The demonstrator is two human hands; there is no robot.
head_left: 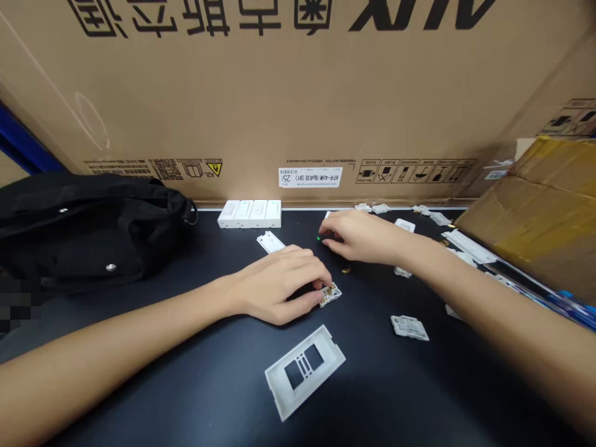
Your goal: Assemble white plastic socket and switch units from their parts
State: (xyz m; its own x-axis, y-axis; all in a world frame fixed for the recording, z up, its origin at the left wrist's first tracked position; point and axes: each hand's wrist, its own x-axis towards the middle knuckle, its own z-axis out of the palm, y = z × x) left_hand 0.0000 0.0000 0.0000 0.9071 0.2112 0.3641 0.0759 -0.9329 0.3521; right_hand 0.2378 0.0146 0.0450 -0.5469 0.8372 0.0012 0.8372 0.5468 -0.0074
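Note:
My left hand point(284, 285) rests on the dark table with its fingers on a small white part with brass-coloured pieces point(330, 294). Farther back, my right hand point(356, 236) has its fingers bent together beside a tiny green piece point(319, 238); what its fingertips hold, if anything, is hidden. A small brass-coloured piece point(346, 270) lies between the hands. Nearer to me is a white rectangular frame point(305, 371) with two openings. Behind my left hand a flat white plate point(270, 242) is partly covered.
A row of white switch-like units point(250, 213) stands at the back. A black bag point(93, 230) is on the left. Large cardboard boxes point(279, 93) rise behind and at right. Several white parts lie at right, one point(410, 327) beside my right forearm.

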